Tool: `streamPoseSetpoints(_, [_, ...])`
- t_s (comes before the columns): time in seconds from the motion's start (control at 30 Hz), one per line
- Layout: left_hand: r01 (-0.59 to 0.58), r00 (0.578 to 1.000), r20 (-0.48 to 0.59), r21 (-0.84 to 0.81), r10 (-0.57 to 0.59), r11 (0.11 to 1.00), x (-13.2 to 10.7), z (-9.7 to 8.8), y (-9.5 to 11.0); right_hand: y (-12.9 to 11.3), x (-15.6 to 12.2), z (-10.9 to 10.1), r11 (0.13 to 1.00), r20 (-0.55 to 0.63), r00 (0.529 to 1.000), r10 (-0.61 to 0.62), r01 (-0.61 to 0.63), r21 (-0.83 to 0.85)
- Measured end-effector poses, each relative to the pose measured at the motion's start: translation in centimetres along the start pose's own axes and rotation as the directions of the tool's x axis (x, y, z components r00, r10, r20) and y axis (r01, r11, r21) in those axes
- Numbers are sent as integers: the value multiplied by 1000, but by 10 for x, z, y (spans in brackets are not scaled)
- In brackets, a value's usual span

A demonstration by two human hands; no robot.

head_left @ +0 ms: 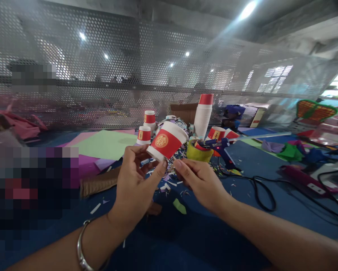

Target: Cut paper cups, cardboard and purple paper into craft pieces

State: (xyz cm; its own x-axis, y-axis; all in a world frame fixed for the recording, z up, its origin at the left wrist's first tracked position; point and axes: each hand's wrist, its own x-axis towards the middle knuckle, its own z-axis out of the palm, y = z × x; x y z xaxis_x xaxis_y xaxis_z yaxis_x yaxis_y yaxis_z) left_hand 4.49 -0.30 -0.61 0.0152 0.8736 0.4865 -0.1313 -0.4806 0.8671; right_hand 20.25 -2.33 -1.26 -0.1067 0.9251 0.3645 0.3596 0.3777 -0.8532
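My left hand (139, 180) grips a white paper cup (169, 145) by its lower end. The cup has a red band with a gold round emblem and tilts with its wide rim to the upper right. Just below and right of the cup, my right hand (201, 182) has thumb and fingers pinched together; whatever is between them is too small to make out. Behind it, a blue glue gun (221, 148) with a clear glue stick in its rear end leans against a yellow tub (198, 152).
A tall stack of paper cups (203, 116) and several shorter ones stand behind. Paper scraps litter the blue table (242, 241). Coloured sheets (107, 145) and a cardboard strip (101, 182) lie left. Black cords (266, 205) and a magenta tool (303, 180) lie right.
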Motion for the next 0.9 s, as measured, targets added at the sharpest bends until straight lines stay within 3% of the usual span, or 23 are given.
streamPoseSetpoints(0.23, [58, 998, -1, 33, -58, 998, 2, -2, -1, -2, 1, 1, 1000, 3, 1000, -9, 9, 24])
streamPoseSetpoints(0.57, [-20, 995, 101, 140, 6, 990, -8, 1, -5, -4, -2, 1, 1000, -20, 1000, -20, 20, -2])
streamPoseSetpoints(0.9, [225, 972, 83, -50, -221, 973, -7, 0, -7, -1, 0, 1, 1000, -16, 1000, 6, -5, 28])
